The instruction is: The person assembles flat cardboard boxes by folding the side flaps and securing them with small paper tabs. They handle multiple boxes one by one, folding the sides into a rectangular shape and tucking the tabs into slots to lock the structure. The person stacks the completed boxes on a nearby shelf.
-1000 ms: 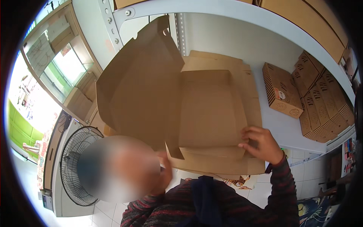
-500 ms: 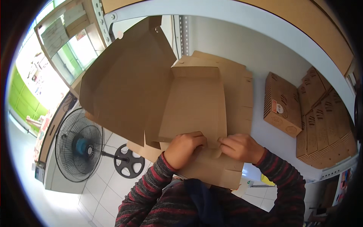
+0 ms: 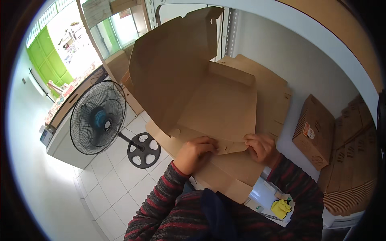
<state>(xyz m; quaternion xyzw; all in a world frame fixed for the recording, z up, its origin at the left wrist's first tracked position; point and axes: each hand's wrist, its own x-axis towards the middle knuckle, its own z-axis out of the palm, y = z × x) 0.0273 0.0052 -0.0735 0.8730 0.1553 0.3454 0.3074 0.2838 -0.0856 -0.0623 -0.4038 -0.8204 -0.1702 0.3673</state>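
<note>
A brown cardboard box [image 3: 225, 102], partly folded into shape, lies in front of me with its large lid [image 3: 171, 76] raised on the left. At the near edge, my left hand [image 3: 197, 153] pinches the front flap [image 3: 229, 147], fingers curled over it. My right hand [image 3: 262, 149] closes on the right end of that same flap, by the box's near right corner. Flat cardboard sheets [image 3: 275, 100] lie beneath the box, showing on its right and toward me. The fingertips are partly hidden by the cardboard.
A closed printed box [image 3: 314, 130] and stacked printed boxes [image 3: 352, 156] stand at right on the white shelf. A shelf beam [image 3: 305, 26] arches overhead. At left, a standing fan [image 3: 98, 117] sits on the tiled floor [image 3: 104, 197]. A yellow item [image 3: 281, 209] lies below my right forearm.
The view has turned, so most surroundings sit farther right. My hands are wider apart along the front flap, and more of it shows between them. The lid remains raised.
</note>
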